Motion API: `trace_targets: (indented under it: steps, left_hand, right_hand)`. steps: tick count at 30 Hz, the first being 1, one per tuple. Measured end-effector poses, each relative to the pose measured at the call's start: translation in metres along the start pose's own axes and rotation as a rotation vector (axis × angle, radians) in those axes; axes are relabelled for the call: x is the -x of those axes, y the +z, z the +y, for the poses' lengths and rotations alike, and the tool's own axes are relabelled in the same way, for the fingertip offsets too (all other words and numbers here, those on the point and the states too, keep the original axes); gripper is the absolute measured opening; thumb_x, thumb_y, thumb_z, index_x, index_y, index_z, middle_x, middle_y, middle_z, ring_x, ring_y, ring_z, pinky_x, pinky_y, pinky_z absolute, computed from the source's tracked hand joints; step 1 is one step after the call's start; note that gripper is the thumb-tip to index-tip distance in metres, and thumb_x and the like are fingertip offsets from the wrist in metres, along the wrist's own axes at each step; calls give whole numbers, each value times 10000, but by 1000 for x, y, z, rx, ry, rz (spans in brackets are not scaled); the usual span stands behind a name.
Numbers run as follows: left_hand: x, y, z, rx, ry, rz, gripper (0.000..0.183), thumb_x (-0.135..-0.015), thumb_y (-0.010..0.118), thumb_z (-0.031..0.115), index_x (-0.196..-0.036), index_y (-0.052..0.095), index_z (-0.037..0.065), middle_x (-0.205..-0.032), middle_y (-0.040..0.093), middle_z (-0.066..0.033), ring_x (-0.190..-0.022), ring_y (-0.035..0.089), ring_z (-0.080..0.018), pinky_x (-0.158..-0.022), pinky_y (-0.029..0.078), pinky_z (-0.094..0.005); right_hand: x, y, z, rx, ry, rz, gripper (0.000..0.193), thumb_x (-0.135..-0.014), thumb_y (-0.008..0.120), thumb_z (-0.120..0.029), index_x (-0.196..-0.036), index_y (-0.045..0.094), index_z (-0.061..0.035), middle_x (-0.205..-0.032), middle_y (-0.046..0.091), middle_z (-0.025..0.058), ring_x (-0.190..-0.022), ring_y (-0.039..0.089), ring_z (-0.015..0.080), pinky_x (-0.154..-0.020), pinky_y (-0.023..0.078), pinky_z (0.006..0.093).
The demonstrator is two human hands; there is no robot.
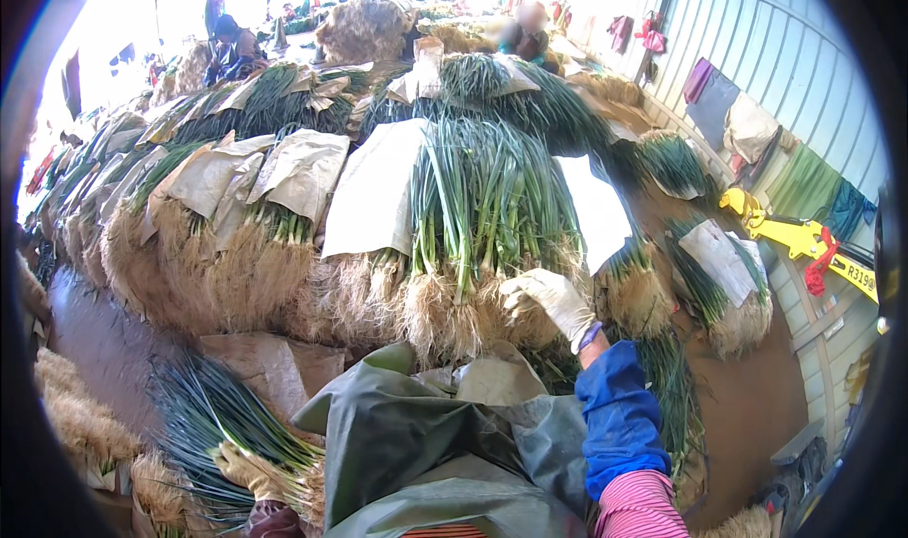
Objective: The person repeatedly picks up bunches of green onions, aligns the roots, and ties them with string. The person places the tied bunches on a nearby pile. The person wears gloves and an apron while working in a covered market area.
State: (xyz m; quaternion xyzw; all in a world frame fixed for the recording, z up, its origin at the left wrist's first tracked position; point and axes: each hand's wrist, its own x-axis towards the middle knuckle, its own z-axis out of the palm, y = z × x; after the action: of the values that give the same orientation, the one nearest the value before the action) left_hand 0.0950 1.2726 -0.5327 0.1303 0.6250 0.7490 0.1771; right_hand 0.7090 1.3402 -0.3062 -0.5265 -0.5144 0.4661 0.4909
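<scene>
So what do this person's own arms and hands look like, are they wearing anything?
The right hand wears an off-white glove with a purplish cuff; the arm has a bright blue sleeve, then pink striped cloth higher up. The left hand wears a yellowish glove, with dark reddish-brown cloth at the wrist.

A yellow machine arm [799,240] is jutting in at right; cloths [804,183] are hanging along the panelled wall [794,51], upper right.
</scene>
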Motion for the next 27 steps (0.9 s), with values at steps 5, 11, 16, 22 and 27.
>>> trace_targets:
  steps: [5,11,16,22,27]
  left_hand:
    - [-4,74,75,79,266,-184,195,-993,523,175,-990,594,-7,-844,574,-55,-692,554,-129,-652,476,-291]
    - [53,175,129,206,287,-502,192,-995,565,212,-847,557,91,-718,449,66,-616,382,-40,-533,312,-218]
    - [87,197,125,335,321,-716,174,-994,553,206,-1070,583,52,-938,581,-29,-858,559,-138,-688,486,-291]
    - [112,205,138,181,466,-714,127,-977,582,176,-949,597,53,-819,564,14,-702,470,-75,-606,417,-237]
    - [177,227,186,332,223,-774,186,-973,586,254,-928,545,79,-773,520,13,-629,488,-72,-527,413,-214]
  right_hand:
    - [-13,103,-27,-6,-80,-295,391,-976,574,-209,-1287,543,26,-1218,629,124,-1008,633,167,-864,520,276]
    - [-26,264,-56,611,-621,-412,821,-820,686,-417,-1451,349,-14,-1359,512,220,-1215,538,338,-1014,437,390]
    - [-40,305,-53,574,-615,-326,692,-848,633,-404,-1404,430,-44,-1292,566,202,-1162,573,329,-955,467,390]
    - [-46,282,-44,565,-392,-183,374,-865,630,-357,-1124,649,-88,-969,692,153,-902,670,326,-784,524,421]
    - [-43,250,-17,326,-309,-33,357,-860,603,-287,-1121,637,-46,-986,682,201,-913,657,359,-793,514,411]
